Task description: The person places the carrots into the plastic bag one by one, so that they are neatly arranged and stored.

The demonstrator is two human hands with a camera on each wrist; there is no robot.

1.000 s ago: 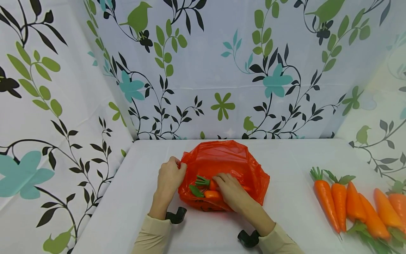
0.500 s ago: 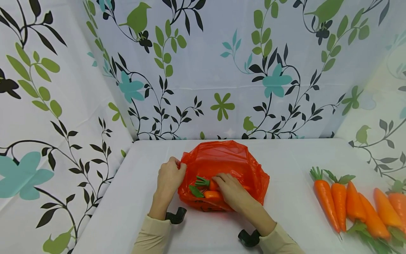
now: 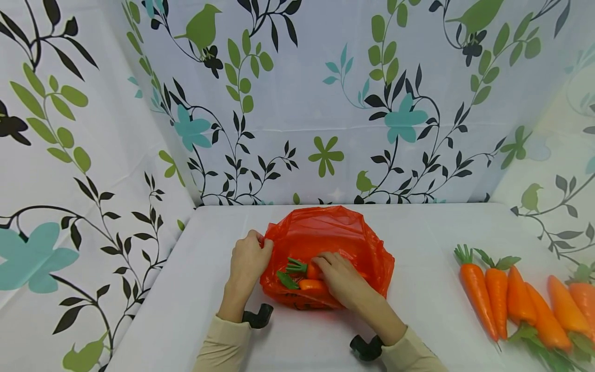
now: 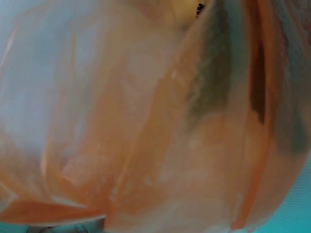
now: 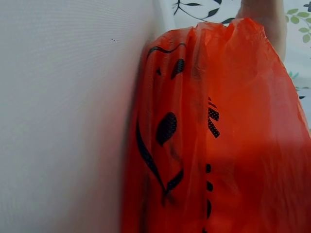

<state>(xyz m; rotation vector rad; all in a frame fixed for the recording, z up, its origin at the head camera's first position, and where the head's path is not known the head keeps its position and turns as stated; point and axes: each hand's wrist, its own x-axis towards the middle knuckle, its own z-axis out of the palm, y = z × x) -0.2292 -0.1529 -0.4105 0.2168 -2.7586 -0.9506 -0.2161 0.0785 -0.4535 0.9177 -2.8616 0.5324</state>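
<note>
A red plastic bag [image 3: 325,227] lies on the white table with its mouth spread toward me. My left hand [image 3: 248,261] pinches the bag's left rim. Inside the mouth, my right hand [image 3: 341,279] has its fingers curled over a carrot [image 3: 313,271] with a green stem top. Another carrot [image 3: 310,284] with a leafy top lies just below it in the bag. The right hand covers the rest of both carrots. In the left wrist view the bag's thin film [image 4: 146,121] fills the picture. Black print shows on the bag [image 5: 252,121] in the right wrist view.
Several more carrots [image 3: 479,297] lie on the right side of the white table [image 3: 427,248]. Patterned curtains [image 3: 288,98] hang behind the table and along both sides. Black wrist mounts [image 3: 367,347] sit at both cuffs.
The right hand and wrist have shifted very slightly inside the bag's mouth. The left hand keeps its hold on the rim, and the carrots on the table have stayed put.
</note>
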